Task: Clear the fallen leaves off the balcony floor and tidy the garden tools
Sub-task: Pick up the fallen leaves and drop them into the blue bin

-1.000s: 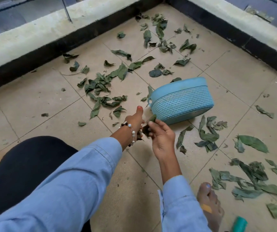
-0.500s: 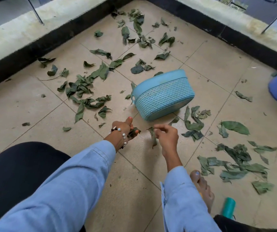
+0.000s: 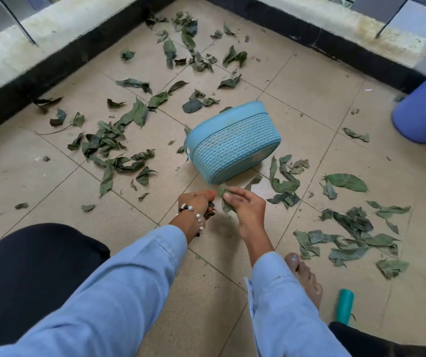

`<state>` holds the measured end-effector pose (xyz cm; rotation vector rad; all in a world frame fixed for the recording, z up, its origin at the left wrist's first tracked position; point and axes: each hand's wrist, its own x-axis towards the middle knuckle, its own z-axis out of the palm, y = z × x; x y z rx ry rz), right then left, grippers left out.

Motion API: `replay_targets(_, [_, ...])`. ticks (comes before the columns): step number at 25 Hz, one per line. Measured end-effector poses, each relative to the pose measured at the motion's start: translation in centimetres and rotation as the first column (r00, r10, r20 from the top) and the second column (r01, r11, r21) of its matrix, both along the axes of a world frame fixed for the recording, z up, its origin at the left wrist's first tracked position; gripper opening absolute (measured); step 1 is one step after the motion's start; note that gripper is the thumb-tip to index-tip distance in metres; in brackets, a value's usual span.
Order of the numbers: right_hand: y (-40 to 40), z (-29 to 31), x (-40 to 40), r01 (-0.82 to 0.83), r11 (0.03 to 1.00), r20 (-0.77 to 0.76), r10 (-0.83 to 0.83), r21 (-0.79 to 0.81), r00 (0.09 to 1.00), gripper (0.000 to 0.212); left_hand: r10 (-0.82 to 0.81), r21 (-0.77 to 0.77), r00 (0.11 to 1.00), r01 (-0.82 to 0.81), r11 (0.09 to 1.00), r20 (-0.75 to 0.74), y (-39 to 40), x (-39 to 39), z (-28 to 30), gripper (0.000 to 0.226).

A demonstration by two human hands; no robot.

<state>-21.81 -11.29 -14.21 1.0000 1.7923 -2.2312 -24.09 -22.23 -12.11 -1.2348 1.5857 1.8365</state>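
Observation:
Dry green leaves (image 3: 114, 148) lie scattered over the beige tiled balcony floor. A light blue woven plastic basket (image 3: 232, 143) lies tipped on its side in the middle. Just in front of it, my left hand (image 3: 197, 202), with a bead bracelet on the wrist, grips a small bunch of dark leaves. My right hand (image 3: 245, 204) pinches a single green leaf (image 3: 223, 194) close beside the left hand. A teal tool handle (image 3: 344, 305) lies on the floor at the lower right, next to my bare foot (image 3: 304, 276).
A low wall with a black base (image 3: 52, 73) runs along the left and far sides. A blue round container (image 3: 425, 109) stands at the right edge. More leaves (image 3: 348, 235) cover the tiles to the right. My dark-clothed knee (image 3: 26, 266) fills the lower left.
My right hand has lifted a leaf off the floor and brought it toward the left hand. The left hand keeps its bunch. The view has swung slightly to the right.

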Motion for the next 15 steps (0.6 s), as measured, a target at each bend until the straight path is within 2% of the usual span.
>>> replay_targets(1, [-0.7,0.9,0.1,-0.001,1.0,-0.024,0.0,-0.013,1.0,0.024,0.042,0.018,0.999,-0.042,0.999,-0.004,0.5,-0.2,0.1,0.004])
replay_targets(2, [-1.5,1.4,0.5,-0.019,0.999,-0.039,0.02,0.046,0.999,0.021,0.078,0.038,0.997,-0.079,0.996,0.008,1.0,-0.3,0.0,0.005])
replay_targets(4, [-2.8,1.8,1.6,-0.053,0.963,-0.068,0.073,0.263,0.995,0.014,0.127,0.1,0.991,-0.131,0.986,0.052,1.5,-0.6,-0.3,0.015])
replay_targets(5, [-3.1,1.5,2.3,-0.095,0.915,-0.078,0.136,0.393,0.988,0.012,0.132,0.137,0.988,-0.141,0.98,0.077,1.7,-0.6,-0.4,0.019])
replay_targets(7, [-2.9,0.9,3.3,-0.267,0.755,-0.041,0.361,0.598,0.932,0.014,0.114,0.164,0.987,-0.131,0.978,0.11,1.8,-0.4,-0.7,0.022])
replay_targets(8, [-2.3,0.6,3.3,-0.345,0.713,-0.015,0.446,0.611,0.895,0.016,0.1,0.139,0.989,-0.115,0.984,0.107,1.9,-0.3,-0.7,0.02])
replay_targets(9, [-1.4,0.9,3.3,-0.394,0.733,-0.011,0.48,0.555,0.877,0.016,0.092,0.104,0.991,-0.102,0.989,0.098,2.0,-0.3,-0.8,0.018])
replay_targets(10, [-0.3,1.4,3.1,-0.375,0.824,-0.045,0.433,0.425,0.9,0.015,0.082,0.089,0.993,-0.09,0.992,0.084,2.2,-0.3,-0.7,0.017])
replay_targets(11, [0.7,1.7,2.9,-0.274,0.919,-0.088,0.309,0.283,0.947,0.013,0.085,0.112,0.994,-0.092,0.989,0.069,2.3,-0.3,-0.5,0.019])
replay_targets(12, [1.7,1.2,2.5,-0.143,0.963,-0.095,0.168,0.228,0.981,0.013,0.082,0.146,0.995,-0.09,0.985,0.062,2.4,-0.3,-0.2,0.023])
replay_targets(13, [2.7,0.5,2.1,-0.062,0.942,-0.055,0.085,0.33,0.995,0.015,0.071,0.161,0.996,-0.08,0.984,0.06,2.5,-0.3,-0.1,0.026])
replay_targets(14, [3.6,-0.6,1.8,-0.101,0.83,0.025,0.105,0.548,0.994,0.024,0.046,0.153,0.997,-0.054,0.987,0.057,2.6,-0.3,-0.2,0.028])
replay_targets(15, [4.3,-1.9,1.6,-0.258,0.644,0.158,0.21,0.72,0.965,0.037,0.016,0.142,0.999,-0.023,0.99,0.05,2.7,-0.2,-0.3,0.03])
